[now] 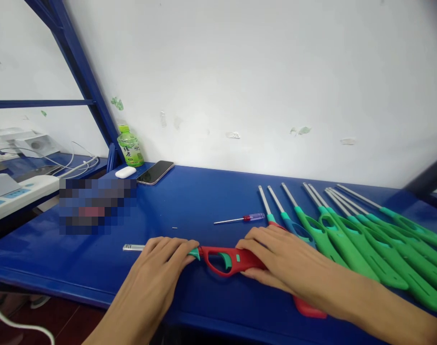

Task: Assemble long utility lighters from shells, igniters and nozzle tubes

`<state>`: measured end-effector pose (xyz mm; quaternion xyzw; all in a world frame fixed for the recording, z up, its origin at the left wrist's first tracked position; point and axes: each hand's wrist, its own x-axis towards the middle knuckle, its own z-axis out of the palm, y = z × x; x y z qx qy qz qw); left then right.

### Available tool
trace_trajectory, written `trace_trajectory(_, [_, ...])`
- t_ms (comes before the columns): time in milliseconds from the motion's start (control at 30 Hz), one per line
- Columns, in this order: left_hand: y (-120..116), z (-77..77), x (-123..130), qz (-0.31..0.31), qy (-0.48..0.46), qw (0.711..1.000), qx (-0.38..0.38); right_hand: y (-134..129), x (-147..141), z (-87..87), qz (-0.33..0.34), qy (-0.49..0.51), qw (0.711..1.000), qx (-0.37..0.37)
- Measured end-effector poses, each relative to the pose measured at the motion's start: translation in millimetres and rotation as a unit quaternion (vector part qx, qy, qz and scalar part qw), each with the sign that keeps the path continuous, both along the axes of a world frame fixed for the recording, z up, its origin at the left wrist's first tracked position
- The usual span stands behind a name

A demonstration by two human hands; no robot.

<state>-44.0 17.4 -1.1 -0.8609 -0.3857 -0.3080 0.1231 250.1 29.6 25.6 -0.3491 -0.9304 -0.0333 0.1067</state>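
A red gas lighter (247,259) with a green trigger lies sideways low over the blue table. My left hand (164,258) is closed around its metal tube and green collar, the tube's tip sticking out to the left. A narrow gap with something thin and dark shows between collar and red body. Wrapped round the handle end is my right hand (265,251). Beneath my right forearm lies another red lighter (309,307), mostly covered. Beyond the hands rests a screwdriver (253,217) with a red and clear purple handle. Left of it is a tiny metal pin (174,228).
Several green lighters (351,244) and a blue one (298,229) lie in a row at right. Toward the back left stand a green bottle (130,147), a phone (156,172) and a white case (125,172). A power strip (31,191) sits further left. One patch is pixelated.
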Motion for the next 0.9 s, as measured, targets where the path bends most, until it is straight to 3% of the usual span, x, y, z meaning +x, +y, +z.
trace_trajectory(233, [-10,12.0,0,-0.043,-0.017,0.999,0.019,-9,4,18.3,0.003,0.056,0.993,-0.099])
trace_trajectory(433, [-16,13.9,-4,-0.045,-0.013,0.998,0.043,-20,1,15.6,0.029,0.079,0.992,-0.098])
trace_trajectory(667, [-18,18.0,2,-0.060,-0.028,0.995,0.072,-27,4,17.4,-0.007,0.126,0.969,-0.213])
trace_trajectory(767, [-18,15.8,5,-0.061,-0.031,0.995,0.076,-28,7,15.5,-0.025,0.125,0.956,-0.265])
trace_trajectory(900, [-17,5.7,7,-0.056,-0.025,0.994,0.092,-30,8,17.0,-0.037,0.135,0.951,-0.277])
